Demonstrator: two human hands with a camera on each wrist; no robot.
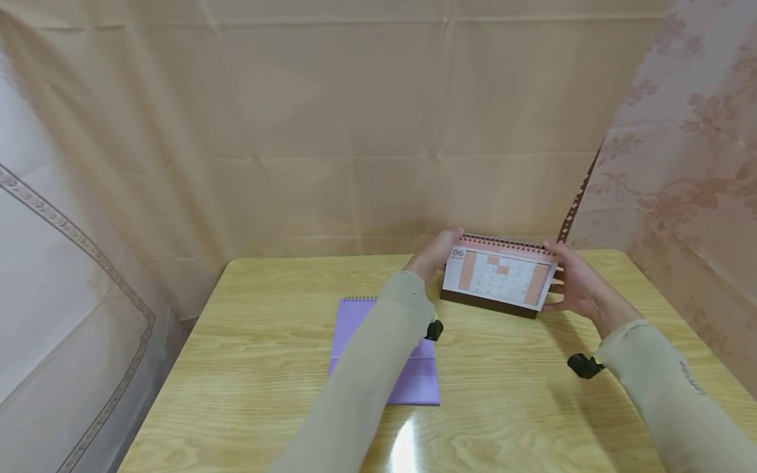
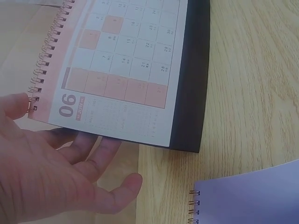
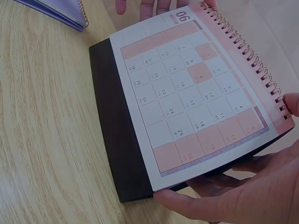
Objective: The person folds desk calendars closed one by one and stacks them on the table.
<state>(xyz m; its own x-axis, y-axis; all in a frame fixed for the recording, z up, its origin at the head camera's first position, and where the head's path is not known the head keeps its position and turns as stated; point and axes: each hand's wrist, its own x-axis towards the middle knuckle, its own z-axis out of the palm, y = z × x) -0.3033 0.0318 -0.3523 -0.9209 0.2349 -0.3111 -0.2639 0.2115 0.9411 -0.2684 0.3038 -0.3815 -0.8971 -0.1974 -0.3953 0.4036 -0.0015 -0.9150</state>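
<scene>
A spiral-bound desk calendar (image 1: 503, 272) with a dark base strip shows its pink and white page marked 06, near the back right of the table. My left hand (image 1: 436, 255) holds its left end; in the left wrist view the thumb (image 2: 16, 105) lies at the coil and the other fingers reach behind the calendar. At the opposite end my right hand (image 1: 582, 286) grips it, thumb by the coil's end and fingers (image 3: 187, 203) along the side and back. Left of the calendar lies a purple spiral-bound pad (image 1: 414, 381), partly hidden under my left forearm.
The wooden table (image 1: 254, 368) ends at a beige curtain (image 1: 355, 131) behind. A floral cloth (image 1: 698, 197) hangs at the right side, and a pale cloth (image 1: 59, 263) at the left. Small black devices (image 1: 584, 366) are worn at both wrists.
</scene>
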